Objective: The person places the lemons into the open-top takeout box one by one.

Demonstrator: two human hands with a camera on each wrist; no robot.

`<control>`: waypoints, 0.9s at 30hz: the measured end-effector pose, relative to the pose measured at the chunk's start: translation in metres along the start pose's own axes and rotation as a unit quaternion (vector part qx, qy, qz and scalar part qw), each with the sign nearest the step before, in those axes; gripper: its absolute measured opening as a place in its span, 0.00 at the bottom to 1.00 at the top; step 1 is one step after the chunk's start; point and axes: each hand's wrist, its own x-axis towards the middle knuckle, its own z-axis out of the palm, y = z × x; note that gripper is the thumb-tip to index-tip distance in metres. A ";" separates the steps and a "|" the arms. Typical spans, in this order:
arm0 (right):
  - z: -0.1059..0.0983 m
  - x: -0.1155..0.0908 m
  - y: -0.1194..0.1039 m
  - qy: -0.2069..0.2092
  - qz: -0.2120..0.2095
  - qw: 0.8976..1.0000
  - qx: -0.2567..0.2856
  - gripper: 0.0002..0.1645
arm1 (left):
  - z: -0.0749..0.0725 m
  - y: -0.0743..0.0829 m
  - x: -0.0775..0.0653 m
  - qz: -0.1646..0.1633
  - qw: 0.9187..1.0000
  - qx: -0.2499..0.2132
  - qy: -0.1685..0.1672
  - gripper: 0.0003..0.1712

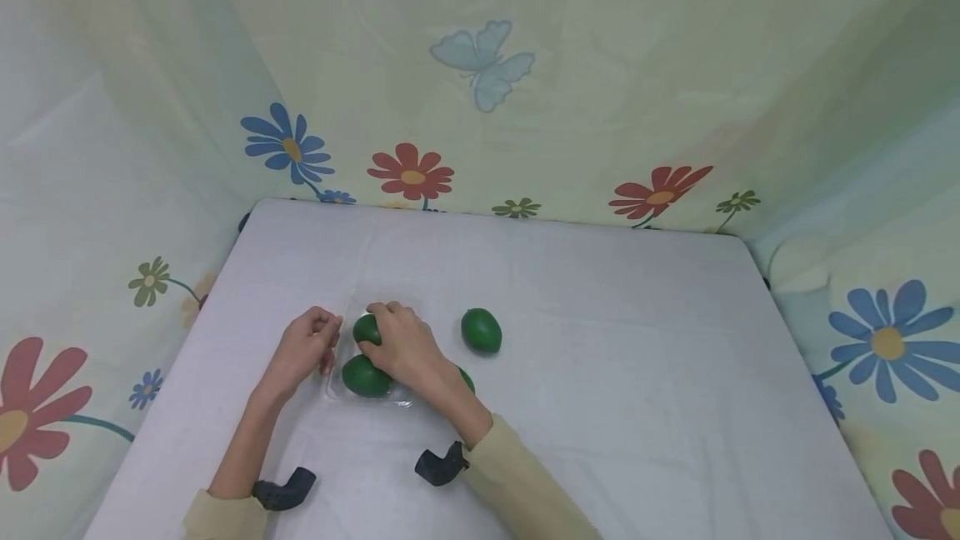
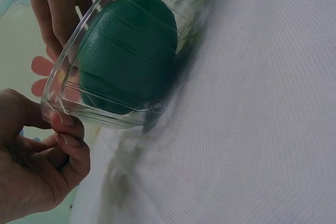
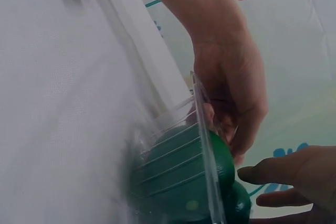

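A clear plastic tray (image 1: 331,386) holds two dark green oval fruits. The nearer fruit (image 1: 366,377) lies at the front of the tray, and the farther fruit (image 1: 365,328) is behind it. My left hand (image 1: 306,346) is at the tray's left side; in the left wrist view its thumb and fingertips (image 2: 64,121) pinch the rim. From above, my right hand (image 1: 408,346) reaches into the tray, its thumb and fingers around the farther fruit, partly covering it. In the right wrist view, ribbed tray walls (image 3: 202,145) show in front of the fruit.
Another green fruit (image 1: 481,331) lies on the white tabletop (image 1: 600,373) right of the tray. One more fruit (image 1: 467,378) is mostly hidden behind my right wrist. Black wrist-worn pieces (image 1: 441,465) stick out at both cuffs. A flowered curtain (image 1: 570,132) surrounds the table.
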 end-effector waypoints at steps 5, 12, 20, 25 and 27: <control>-0.010 -0.011 0.000 0.020 -0.022 1.000 -0.006 0.30 | 0.000 0.000 0.000 0.004 1.000 0.006 -0.001 0.20; -0.022 -0.032 0.008 0.049 -0.112 0.992 -0.023 0.24 | -0.002 0.000 0.002 0.001 1.000 0.011 0.001 0.19; -0.032 -0.058 0.021 0.114 -0.217 0.969 -0.042 0.22 | -0.002 0.000 0.001 0.008 1.000 0.020 0.002 0.20; -0.041 -0.075 0.032 0.145 -0.229 0.962 -0.034 0.23 | -0.001 0.001 0.000 0.000 1.000 0.016 0.001 0.20; -0.045 -0.082 0.035 0.152 -0.226 0.962 -0.036 0.23 | -0.001 0.001 -0.001 -0.001 1.000 0.014 0.000 0.20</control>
